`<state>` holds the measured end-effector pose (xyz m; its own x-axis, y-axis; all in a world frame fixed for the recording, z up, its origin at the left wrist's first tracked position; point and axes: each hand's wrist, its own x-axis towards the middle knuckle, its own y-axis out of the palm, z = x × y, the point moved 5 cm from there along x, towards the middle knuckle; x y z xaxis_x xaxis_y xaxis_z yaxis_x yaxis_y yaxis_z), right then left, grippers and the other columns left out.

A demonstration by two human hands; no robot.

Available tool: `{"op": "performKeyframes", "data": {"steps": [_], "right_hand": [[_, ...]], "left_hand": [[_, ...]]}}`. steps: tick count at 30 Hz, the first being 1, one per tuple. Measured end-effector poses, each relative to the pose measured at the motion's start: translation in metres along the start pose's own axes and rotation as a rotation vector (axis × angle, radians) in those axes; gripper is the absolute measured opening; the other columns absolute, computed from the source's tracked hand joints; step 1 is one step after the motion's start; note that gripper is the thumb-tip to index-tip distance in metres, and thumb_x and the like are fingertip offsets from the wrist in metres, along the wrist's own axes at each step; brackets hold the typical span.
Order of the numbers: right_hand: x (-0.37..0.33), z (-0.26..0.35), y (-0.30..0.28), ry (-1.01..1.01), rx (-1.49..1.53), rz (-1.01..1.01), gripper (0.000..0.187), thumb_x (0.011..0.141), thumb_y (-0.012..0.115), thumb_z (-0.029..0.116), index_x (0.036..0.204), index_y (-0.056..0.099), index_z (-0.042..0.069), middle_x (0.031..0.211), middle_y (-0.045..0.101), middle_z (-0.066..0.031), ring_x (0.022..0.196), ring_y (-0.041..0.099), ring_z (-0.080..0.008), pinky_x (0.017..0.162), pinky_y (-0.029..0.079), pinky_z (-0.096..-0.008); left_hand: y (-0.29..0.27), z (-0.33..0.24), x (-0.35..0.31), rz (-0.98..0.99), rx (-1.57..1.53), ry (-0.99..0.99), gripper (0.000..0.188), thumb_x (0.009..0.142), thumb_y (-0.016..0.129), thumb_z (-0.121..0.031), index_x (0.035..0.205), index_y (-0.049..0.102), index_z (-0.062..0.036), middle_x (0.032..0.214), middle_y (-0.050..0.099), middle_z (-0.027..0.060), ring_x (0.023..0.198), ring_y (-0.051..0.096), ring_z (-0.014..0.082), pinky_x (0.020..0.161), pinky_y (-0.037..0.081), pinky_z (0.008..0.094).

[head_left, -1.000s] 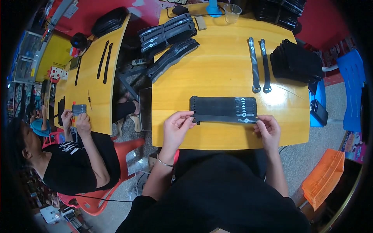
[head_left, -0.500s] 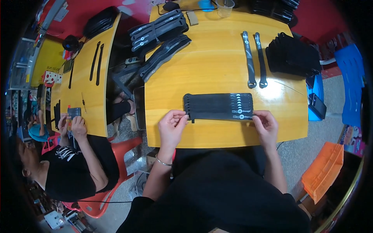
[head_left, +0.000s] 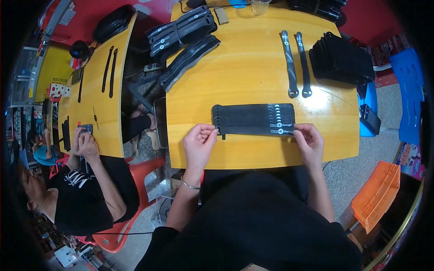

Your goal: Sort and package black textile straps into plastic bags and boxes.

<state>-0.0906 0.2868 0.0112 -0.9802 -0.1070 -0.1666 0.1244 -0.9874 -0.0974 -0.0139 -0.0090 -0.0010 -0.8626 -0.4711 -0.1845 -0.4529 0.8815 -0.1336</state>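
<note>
Several black straps (head_left: 246,119) lie overlapped in a neat row on the yellow table, round ends to the left and pale printing toward the right. My left hand (head_left: 198,145) pinches the left end of the nearest strap between thumb and finger, beside a small tab that sticks out. At the same strap's right end, my right hand (head_left: 309,147) is closed in a pinch. The fingertips hide both of its ends. Beyond the row, two single straps (head_left: 291,67) rest side by side, their wider ends toward me.
Bundled straps (head_left: 181,34) sit at the table's far left, and a black stack (head_left: 341,61) at its right. A thin stick (head_left: 335,96) lies near the right edge. Left, a co-worker (head_left: 86,194) handles something at another table. An orange crate (head_left: 376,194) stands right.
The view has shifted slightly, so the table appears a little higher. Both my hands keep their pinch on the strap's ends. The co-worker's hands have drawn closer together.
</note>
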Motion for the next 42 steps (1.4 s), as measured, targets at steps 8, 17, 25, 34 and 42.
{"op": "performKeyframes", "data": {"steps": [8,17,25,34,42], "right_hand": [[0.002,-0.004,0.0,0.027,-0.004,0.005,0.014,0.085,0.064,0.0,0.099,0.062,-0.001,0.082,0.061,0.0022,0.067,0.053,-0.0014,0.062,0.043,-0.0154],[0.004,-0.005,0.0,0.018,-0.069,-0.025,0.014,0.084,0.065,0.001,0.097,0.063,-0.001,0.08,0.061,0.0017,0.065,0.053,-0.0013,0.06,0.043,-0.0155],[0.008,0.002,0.005,-0.049,-0.189,-0.06,0.014,0.082,0.067,0.001,0.095,0.062,-0.001,0.077,0.061,0.0007,0.063,0.053,-0.0023,0.056,0.043,-0.0154],[0.012,-0.002,0.004,-0.026,-0.224,-0.112,0.02,0.08,0.068,0.001,0.096,0.056,0.0,0.073,0.058,-0.0004,0.059,0.052,-0.0024,0.053,0.043,-0.0167],[0.012,-0.003,0.004,-0.058,-0.267,-0.121,0.021,0.08,0.068,0.002,0.096,0.054,0.001,0.07,0.058,-0.0011,0.055,0.051,-0.0027,0.051,0.042,-0.0175]], "left_hand": [[0.0,0.002,0.0,-0.019,0.003,0.001,0.007,0.081,0.066,0.004,0.086,0.061,0.0017,0.073,0.062,0.0024,0.063,0.058,0.0048,0.057,0.047,0.0161],[0.001,0.003,0.002,-0.027,0.066,0.018,0.007,0.081,0.066,0.004,0.085,0.061,0.0013,0.073,0.061,0.0016,0.063,0.056,0.0034,0.056,0.046,0.0154],[0.0,0.003,0.001,-0.031,0.07,-0.001,0.007,0.08,0.066,0.005,0.084,0.061,0.0015,0.074,0.062,0.0024,0.064,0.057,0.0036,0.057,0.047,0.015],[0.001,0.002,0.001,-0.019,0.047,0.009,0.008,0.081,0.065,0.006,0.085,0.06,0.0023,0.075,0.063,0.0037,0.064,0.058,0.0041,0.057,0.047,0.015],[0.001,0.002,0.001,-0.016,0.053,0.022,0.008,0.08,0.065,0.006,0.086,0.06,0.0025,0.076,0.063,0.0042,0.066,0.059,0.0046,0.058,0.047,0.0152]]}}
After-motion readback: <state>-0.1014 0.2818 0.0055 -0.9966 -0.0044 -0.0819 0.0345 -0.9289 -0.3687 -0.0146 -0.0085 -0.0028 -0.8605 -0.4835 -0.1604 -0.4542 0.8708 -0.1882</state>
